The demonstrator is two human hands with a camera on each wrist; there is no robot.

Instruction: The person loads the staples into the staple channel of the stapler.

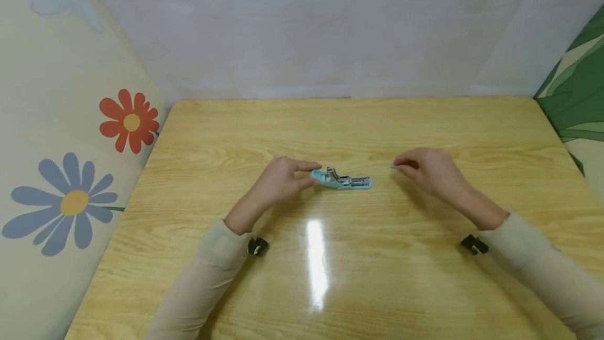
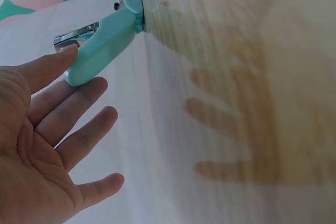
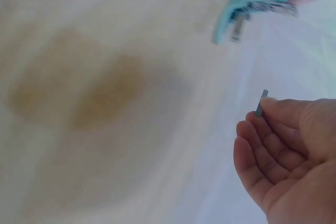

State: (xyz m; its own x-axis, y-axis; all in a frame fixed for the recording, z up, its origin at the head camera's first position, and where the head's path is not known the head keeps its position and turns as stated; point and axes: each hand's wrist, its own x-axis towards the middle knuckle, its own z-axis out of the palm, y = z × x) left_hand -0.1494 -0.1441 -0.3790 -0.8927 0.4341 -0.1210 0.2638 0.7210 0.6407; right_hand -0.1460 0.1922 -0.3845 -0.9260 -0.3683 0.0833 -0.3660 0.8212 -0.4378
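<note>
1. Midway between the left and right edges of the glossy, wood-grained worktop (image 1: pixel 387 266), nearer its far edge, is an opened turquoise plastic stapler (image 1: pixel 341 184) with shiny metal inner parts.
2. On the side facing the worktop's left edge, the bare left hand (image 1: pixel 280 180) pinches one end of the stapler between thumb and fingers.
3. Toward the right edge, well apart from the stapler, the bare right hand (image 1: pixel 431 172) pinches a short, slim grey strip (image 3: pixel 260 106) between thumb and forefinger.
4. Only the left wrist view shows the left ring and little fingers spread outward, clear of the stapler, and its smooth outer shell.
5. Only the right wrist view gives the strip's narrow shape clearly, with the remaining right fingers loosely bent; from the head it is a pale speck.
6. Motion blurs the stapler in the right wrist view, and each wrist view cuts off the opposite hand at its top. The worktop's near edge falls outside the head view; whether the stapler's other end touches the worktop, I cannot tell.
</note>
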